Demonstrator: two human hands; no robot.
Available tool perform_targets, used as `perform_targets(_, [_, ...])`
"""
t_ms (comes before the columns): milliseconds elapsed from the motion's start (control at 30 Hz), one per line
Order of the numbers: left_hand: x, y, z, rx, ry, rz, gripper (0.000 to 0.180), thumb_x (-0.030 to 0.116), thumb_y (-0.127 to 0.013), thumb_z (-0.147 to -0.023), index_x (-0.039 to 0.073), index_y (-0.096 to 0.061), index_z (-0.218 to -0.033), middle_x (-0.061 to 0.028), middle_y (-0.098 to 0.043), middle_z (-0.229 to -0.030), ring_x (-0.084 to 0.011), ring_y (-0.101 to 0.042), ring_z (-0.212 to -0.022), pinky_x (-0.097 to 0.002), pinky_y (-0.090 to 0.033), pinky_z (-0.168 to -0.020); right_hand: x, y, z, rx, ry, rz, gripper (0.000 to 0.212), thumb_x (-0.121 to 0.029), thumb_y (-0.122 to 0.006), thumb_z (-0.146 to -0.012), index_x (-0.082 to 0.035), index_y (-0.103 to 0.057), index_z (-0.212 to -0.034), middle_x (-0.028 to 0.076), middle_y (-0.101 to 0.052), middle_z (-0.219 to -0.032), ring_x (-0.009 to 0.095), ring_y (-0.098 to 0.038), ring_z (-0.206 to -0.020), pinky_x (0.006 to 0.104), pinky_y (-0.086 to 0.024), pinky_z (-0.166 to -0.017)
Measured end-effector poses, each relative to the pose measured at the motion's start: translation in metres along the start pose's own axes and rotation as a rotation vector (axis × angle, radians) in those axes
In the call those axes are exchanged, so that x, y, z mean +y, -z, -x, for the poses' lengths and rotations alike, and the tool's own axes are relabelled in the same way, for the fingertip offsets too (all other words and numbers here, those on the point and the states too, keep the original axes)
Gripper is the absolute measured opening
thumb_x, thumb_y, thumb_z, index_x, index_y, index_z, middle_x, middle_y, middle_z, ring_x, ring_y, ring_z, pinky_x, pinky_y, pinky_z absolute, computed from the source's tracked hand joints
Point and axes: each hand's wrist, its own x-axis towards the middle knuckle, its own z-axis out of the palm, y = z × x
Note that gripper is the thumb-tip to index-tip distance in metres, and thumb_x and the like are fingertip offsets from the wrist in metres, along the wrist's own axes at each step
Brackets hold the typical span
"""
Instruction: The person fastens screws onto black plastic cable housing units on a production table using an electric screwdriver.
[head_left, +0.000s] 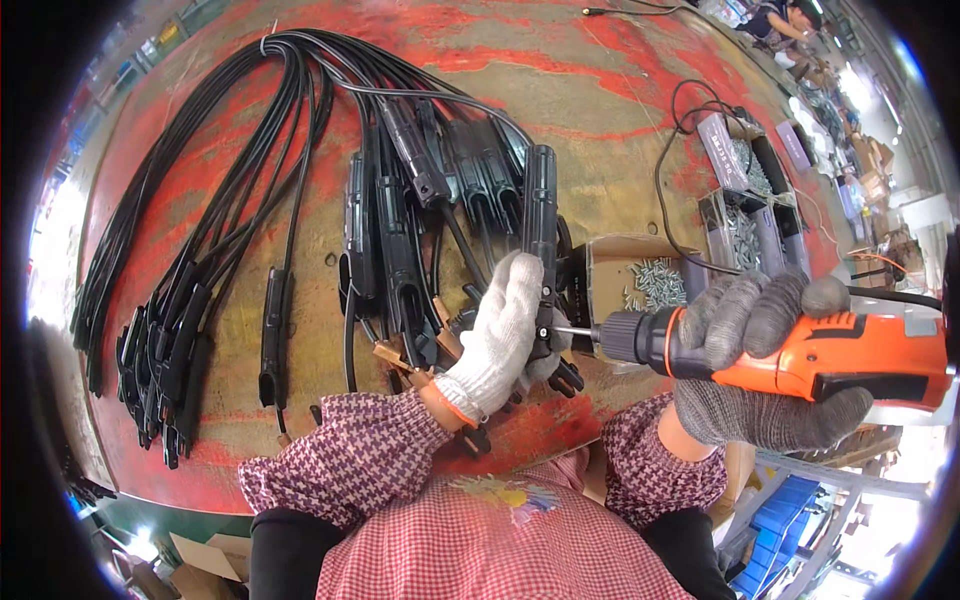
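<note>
Head view: left of the orange electric screwdriver [785,372], the left hand [500,325] clasps a black plastic handle [541,195], lower part partly hidden; the right hand [768,335] encircles the screwdriver.

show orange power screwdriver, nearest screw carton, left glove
Orange power screwdriver [885,352]: head view, rear of housing
Nearest screw carton [607,287]: head view, bare inner left side
Left glove [493,348]: head view, white knit above cuff

Factory workshop, paint-worn red worktable [590,110], orange power screwdriver [800,355], loose screws [655,285], bundled black cables [205,108], co-worker [780,28] beyond
</note>
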Motion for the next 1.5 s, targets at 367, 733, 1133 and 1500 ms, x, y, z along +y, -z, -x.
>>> perform_targets(367, [0.000, -0.001, 0.000, 0.030, -0.024, 0.000, 0.036, 0.053, -0.040, -0.098, 0.018, -0.047, -0.099, -0.0018, -0.056, -0.064, -0.0122, -0.050, -0.043, -0.0241, -0.037, -0.031, 0.002, 0.001, 0.009, 0.022, 0.022, -0.022, 0.071, -0.059, -0.061, -0.081, 0.000, -0.048, -0.116, 0.011, -0.060, -0.077, 0.022, -0.063, -0.057, 0.0312, -0.053, -0.049])
perform_targets(733, [-0.006, -0.002, -0.001, 0.096, -0.023, 0.014, 0.040, 0.053, -0.040, -0.097, 0.015, -0.052, -0.095, 0.0018, -0.054, -0.065, -0.0094, -0.046, -0.042, -0.0224, -0.033, -0.032, 0.006, 0.000, 0.003, -0.272, -0.080, 0.000, 0.073, -0.054, -0.073, -0.076, -0.003, -0.044, -0.120, 0.011, -0.060, -0.080, 0.022, -0.060, -0.055, 0.0367, -0.046, -0.044])
perform_targets(1133, [-0.006, 0.004, -0.002, 0.004, -0.047, -0.003, 0.044, 0.054, -0.039, -0.097, 0.016, -0.041, -0.119, -0.0042, -0.053, -0.063, -0.0125, -0.047, -0.041, -0.0253, -0.037, -0.033, 0.006, -0.006, 0.008, -0.121, -0.096, 0.017, 0.068, -0.053, -0.069, -0.079, -0.004, -0.043, -0.119, 0.009, -0.055, -0.074, 0.021, -0.057, -0.054, 0.0346, -0.046, -0.047])
perform_targets(1500, [-0.003, -0.002, -0.002, 0.046, -0.052, 0.013, 0.042, 0.055, -0.041, -0.096, 0.016, -0.044, -0.111, -0.0015, -0.053, -0.064, -0.0111, -0.050, -0.045, -0.0250, -0.040, -0.035, 0.006, -0.014, 0.018, -0.137, 0.018, 0.049, 0.063, -0.050, -0.070, -0.078, -0.003, -0.045, -0.113, 0.008, -0.054, -0.069, 0.019, -0.054, -0.048, 0.0338, -0.045, -0.043])
